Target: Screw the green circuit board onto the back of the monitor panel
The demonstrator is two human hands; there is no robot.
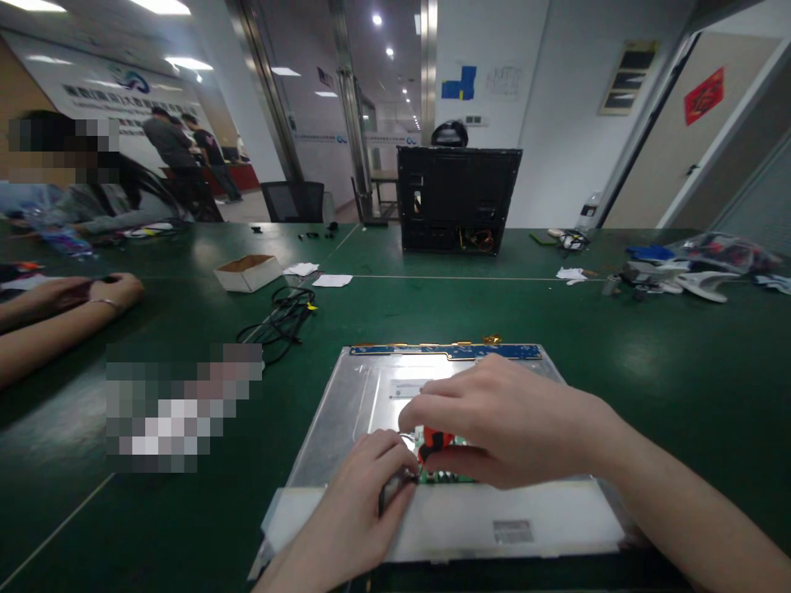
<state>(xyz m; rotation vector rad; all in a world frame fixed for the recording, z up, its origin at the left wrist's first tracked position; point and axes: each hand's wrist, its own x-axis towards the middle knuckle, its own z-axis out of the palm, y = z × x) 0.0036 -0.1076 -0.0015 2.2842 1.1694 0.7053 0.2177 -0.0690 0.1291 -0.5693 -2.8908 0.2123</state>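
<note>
A flat metal-backed display panel (346, 395) lies on the green table in front of me. A blue circuit strip (494, 352) runs along its far edge, and a white strip with a label (457, 519) spans its near side. My right hand (494, 420) is closed round the red-and-black handle of a screwdriver (436, 441), over a green circuit board (461, 471) on the panel. The screwdriver's tip is hidden. Close beside it, my left hand (364, 494) is closed, its fingers pinching something dark, mostly covered, by the board's left edge.
Coiled black cables (287, 317) and an open cardboard box (248, 273) lie left of the panel. Further back stands a black monitor housing (457, 202). Loose parts and bags (692, 263) are at the right. Another person's hands (114, 292) rest at the far left.
</note>
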